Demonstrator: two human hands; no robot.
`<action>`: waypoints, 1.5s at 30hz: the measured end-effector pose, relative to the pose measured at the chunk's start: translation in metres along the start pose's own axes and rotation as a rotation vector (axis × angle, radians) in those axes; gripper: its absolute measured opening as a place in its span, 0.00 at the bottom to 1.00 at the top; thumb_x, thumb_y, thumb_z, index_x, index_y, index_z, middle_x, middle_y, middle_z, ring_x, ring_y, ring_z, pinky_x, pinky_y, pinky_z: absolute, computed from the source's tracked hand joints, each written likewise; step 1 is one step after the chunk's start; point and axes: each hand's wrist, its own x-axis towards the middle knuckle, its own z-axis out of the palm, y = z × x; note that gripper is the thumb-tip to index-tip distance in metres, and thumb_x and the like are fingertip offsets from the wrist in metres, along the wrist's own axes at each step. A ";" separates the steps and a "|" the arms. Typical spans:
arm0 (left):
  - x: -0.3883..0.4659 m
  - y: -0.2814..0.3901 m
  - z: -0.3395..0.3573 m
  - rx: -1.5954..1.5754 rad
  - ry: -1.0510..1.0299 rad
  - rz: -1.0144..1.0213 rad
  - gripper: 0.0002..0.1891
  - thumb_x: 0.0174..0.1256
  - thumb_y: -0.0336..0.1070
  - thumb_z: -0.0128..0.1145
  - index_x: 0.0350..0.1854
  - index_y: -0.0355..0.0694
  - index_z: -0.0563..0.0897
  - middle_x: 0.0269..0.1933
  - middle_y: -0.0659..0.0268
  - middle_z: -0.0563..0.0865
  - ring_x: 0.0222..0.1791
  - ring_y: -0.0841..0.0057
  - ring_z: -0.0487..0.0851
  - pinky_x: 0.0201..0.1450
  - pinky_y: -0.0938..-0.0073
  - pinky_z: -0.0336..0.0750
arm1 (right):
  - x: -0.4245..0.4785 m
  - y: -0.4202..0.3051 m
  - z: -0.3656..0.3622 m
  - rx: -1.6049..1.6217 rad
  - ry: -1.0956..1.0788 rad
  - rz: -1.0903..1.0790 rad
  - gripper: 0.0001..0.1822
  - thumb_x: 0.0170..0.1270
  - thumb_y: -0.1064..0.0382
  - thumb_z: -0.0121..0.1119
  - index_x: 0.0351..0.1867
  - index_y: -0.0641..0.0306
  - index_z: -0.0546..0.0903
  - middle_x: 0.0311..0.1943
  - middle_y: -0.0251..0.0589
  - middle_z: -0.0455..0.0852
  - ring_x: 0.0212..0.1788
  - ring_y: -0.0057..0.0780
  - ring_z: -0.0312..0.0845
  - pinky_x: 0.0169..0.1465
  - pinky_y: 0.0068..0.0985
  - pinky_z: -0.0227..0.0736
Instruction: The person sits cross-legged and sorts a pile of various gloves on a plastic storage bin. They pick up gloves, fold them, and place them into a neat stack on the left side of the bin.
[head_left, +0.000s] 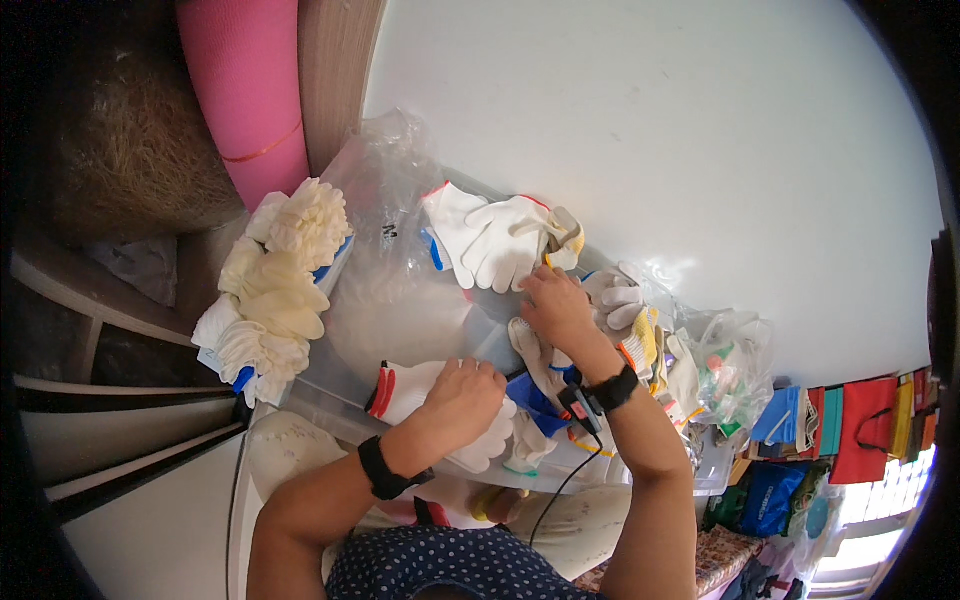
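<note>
My left hand (465, 397) is curled over the far edge of white knit gloves (397, 390) with red-and-black cuffs, near the front of a clear plastic bin (330, 397). My right hand (559, 307) reaches across the bin, its fingers bent at the fingertips of a stack of white gloves (495, 236) with red edging. Its fingertips are partly hidden, so I cannot tell whether it grips anything. Mixed used gloves (619, 296), some with yellow or orange cuffs, lie to the right of this hand. A blue piece of cloth (538, 405) lies between my forearms.
Cream gloves (281, 300) are piled at the left beside a clear plastic bag (390, 195). Behind them stands a pink roll (251, 97). Another plastic bag (727, 367) sits at right. A black cable (566, 484) hangs from my right wrist. A white surface (637, 127) extends beyond the bin.
</note>
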 end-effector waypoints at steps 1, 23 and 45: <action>0.001 0.000 0.000 -0.001 -0.001 0.007 0.13 0.66 0.42 0.63 0.42 0.36 0.85 0.42 0.55 0.86 0.47 0.58 0.85 0.51 0.57 0.76 | 0.010 -0.001 0.010 0.011 0.020 0.027 0.16 0.57 0.60 0.65 0.47 0.59 0.86 0.44 0.44 0.85 0.53 0.44 0.81 0.54 0.42 0.78; -0.001 -0.003 -0.002 -0.057 0.001 0.005 0.12 0.65 0.40 0.63 0.42 0.37 0.85 0.41 0.56 0.87 0.45 0.59 0.85 0.48 0.58 0.76 | -0.004 -0.023 0.005 -0.038 -0.008 0.070 0.08 0.58 0.62 0.63 0.36 0.62 0.81 0.37 0.49 0.86 0.39 0.50 0.87 0.41 0.45 0.81; 0.013 -0.025 -0.011 0.162 0.152 -0.313 0.20 0.62 0.43 0.66 0.51 0.35 0.83 0.57 0.53 0.83 0.63 0.59 0.78 0.72 0.33 0.58 | -0.135 -0.013 0.019 0.349 0.308 0.333 0.19 0.71 0.61 0.60 0.60 0.65 0.81 0.56 0.51 0.84 0.57 0.50 0.80 0.60 0.36 0.76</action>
